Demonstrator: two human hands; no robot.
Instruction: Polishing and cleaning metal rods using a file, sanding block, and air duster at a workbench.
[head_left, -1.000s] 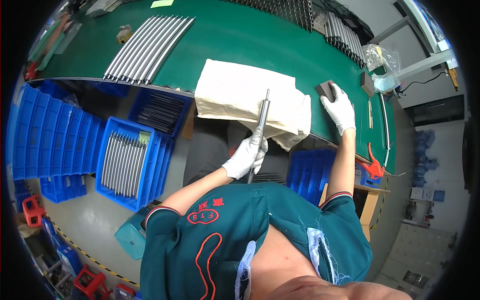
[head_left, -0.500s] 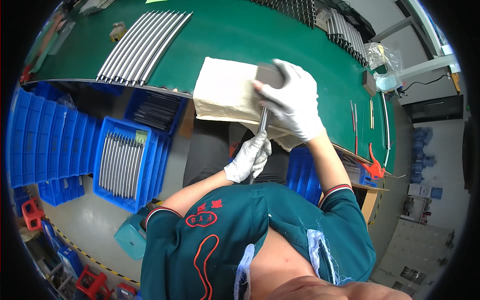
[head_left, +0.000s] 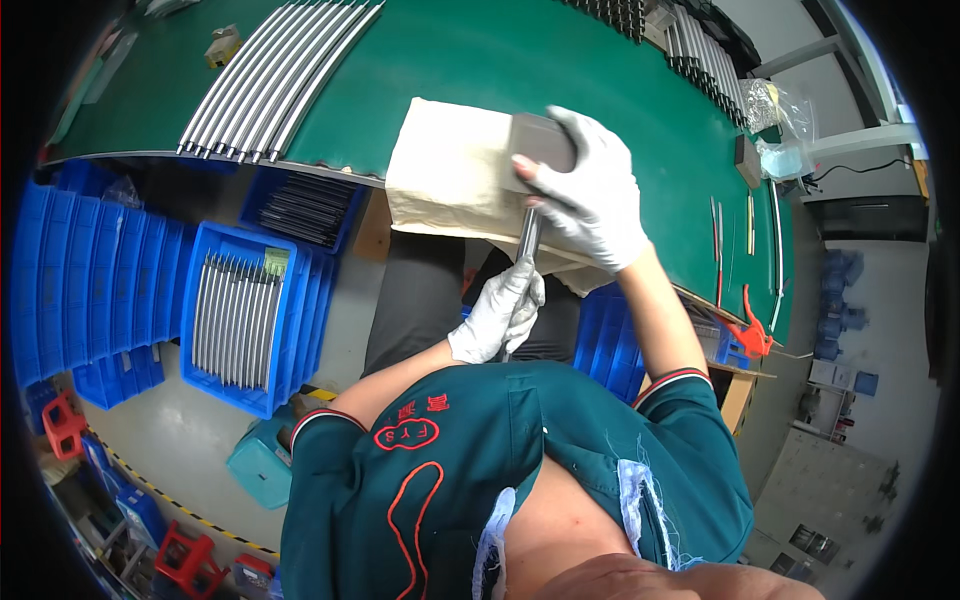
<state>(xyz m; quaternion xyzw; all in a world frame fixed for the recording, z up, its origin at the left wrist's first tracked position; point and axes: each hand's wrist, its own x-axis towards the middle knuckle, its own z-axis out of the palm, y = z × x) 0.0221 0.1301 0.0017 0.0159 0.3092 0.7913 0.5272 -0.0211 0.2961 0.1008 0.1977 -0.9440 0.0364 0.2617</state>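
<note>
My left hand [head_left: 492, 318], in a white glove with greyed fingertips, is closed around a shiny metal rod [head_left: 530, 234] near my lap. The rod points away from me over a cream cloth [head_left: 445, 165] at the table's front edge. A gloved right hand [head_left: 606, 205], mine, grips a dark grey rectangular block [head_left: 540, 142], with a bare thumb tip showing against it. The block sits over the rod's far end and hides it. Whether block and rod touch cannot be made out.
A row of silver rods [head_left: 275, 85] lies on the green table [head_left: 450, 50] at the left. Blue crates [head_left: 240, 320], one filled with rods, stand below. At the right are a red-handled tool [head_left: 750, 325], thin sticks [head_left: 718, 250] and a small dark block [head_left: 747, 160].
The block and my right hand have shifted only slightly, staying over the rod's far end. My left hand keeps its grip. The whole view has tilted a little.
</note>
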